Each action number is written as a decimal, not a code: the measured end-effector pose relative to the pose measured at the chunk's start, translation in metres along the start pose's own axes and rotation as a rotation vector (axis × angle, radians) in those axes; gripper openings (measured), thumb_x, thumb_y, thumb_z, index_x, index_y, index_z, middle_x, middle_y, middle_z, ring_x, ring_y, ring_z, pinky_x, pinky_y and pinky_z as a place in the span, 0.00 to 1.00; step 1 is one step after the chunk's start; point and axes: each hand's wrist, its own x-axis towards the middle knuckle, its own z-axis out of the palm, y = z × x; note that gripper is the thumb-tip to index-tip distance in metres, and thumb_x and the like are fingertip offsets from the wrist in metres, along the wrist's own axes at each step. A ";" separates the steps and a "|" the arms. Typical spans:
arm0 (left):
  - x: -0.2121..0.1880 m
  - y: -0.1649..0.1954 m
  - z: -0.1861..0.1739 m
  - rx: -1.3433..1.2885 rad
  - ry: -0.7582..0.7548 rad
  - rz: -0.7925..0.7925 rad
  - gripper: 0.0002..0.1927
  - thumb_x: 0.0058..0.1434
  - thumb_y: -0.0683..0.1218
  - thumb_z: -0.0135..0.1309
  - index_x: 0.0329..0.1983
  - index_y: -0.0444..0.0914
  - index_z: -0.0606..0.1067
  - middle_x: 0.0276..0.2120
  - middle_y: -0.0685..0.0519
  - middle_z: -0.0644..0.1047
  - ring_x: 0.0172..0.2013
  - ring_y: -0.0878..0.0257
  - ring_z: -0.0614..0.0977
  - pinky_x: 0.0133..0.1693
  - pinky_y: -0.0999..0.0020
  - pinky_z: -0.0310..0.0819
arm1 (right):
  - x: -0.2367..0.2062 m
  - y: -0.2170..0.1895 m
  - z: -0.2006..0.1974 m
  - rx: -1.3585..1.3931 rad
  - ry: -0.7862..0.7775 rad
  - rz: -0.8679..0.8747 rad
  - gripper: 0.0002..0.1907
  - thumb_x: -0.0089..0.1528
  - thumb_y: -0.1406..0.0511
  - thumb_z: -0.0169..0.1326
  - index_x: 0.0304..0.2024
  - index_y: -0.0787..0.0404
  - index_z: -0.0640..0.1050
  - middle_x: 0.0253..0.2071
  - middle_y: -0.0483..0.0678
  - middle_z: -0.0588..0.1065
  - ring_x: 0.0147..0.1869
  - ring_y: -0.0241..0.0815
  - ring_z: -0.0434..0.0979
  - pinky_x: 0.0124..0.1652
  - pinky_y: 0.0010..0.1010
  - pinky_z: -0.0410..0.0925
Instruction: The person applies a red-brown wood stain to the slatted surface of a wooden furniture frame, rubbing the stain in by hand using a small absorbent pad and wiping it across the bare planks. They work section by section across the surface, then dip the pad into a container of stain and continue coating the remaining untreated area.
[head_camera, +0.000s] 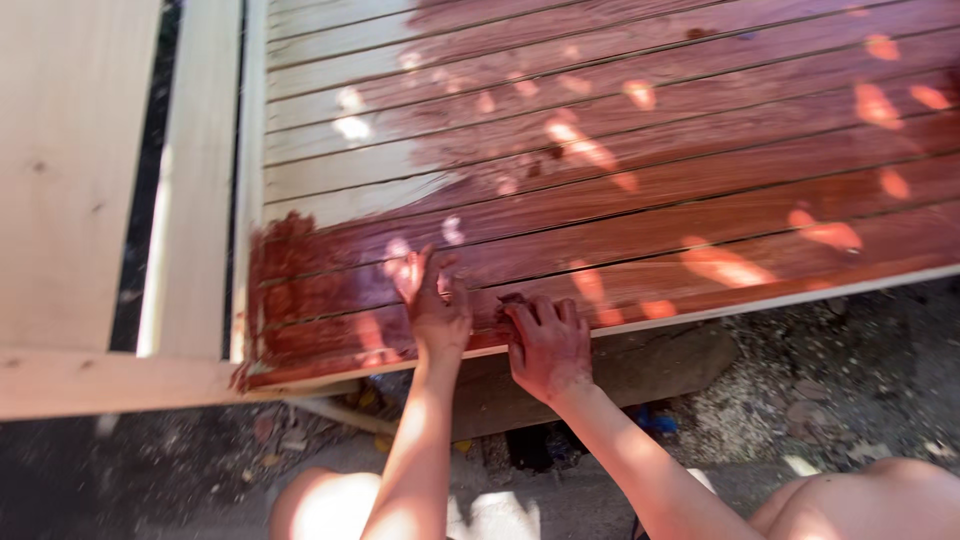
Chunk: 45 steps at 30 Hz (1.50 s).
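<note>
A slatted wooden panel (640, 170) lies in front of me, most of it coated in wet reddish-brown stain, with a bare pale patch (330, 140) at its upper left. My left hand (432, 300), smeared with stain, presses flat on the lower slats near the panel's front edge, fingers spread. My right hand (548, 340), also stained, rests beside it on the front edge with fingers curled over something small and dark; I cannot tell what it is.
Unstained pale wooden frame pieces (190, 180) and a board (70, 160) lie to the left. Below the panel is gritty ground with sawdust and debris (800, 390). My bare knees (330, 505) show at the bottom.
</note>
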 end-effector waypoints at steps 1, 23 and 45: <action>0.001 -0.011 -0.024 0.033 0.058 -0.017 0.15 0.59 0.40 0.53 0.50 0.39 0.77 0.64 0.43 0.73 0.67 0.44 0.67 0.64 0.31 0.42 | 0.002 -0.013 0.008 0.027 -0.016 -0.064 0.27 0.51 0.60 0.61 0.54 0.46 0.74 0.56 0.48 0.69 0.58 0.58 0.66 0.47 0.55 0.65; -0.049 -0.063 -0.166 -0.063 0.525 -0.362 0.15 0.59 0.38 0.47 0.48 0.36 0.78 0.47 0.44 0.81 0.52 0.52 0.83 0.57 0.61 0.75 | 0.123 -0.225 0.138 0.255 -0.539 -0.725 0.29 0.54 0.53 0.63 0.57 0.52 0.75 0.62 0.56 0.70 0.64 0.62 0.70 0.59 0.49 0.66; -0.001 -0.114 -0.099 0.188 0.405 -0.200 0.26 0.71 0.51 0.40 0.70 0.38 0.63 0.67 0.42 0.66 0.69 0.44 0.65 0.69 0.48 0.55 | 0.149 -0.061 0.078 0.093 -0.604 -1.041 0.23 0.51 0.62 0.60 0.50 0.38 0.84 0.60 0.33 0.74 0.59 0.49 0.69 0.62 0.42 0.62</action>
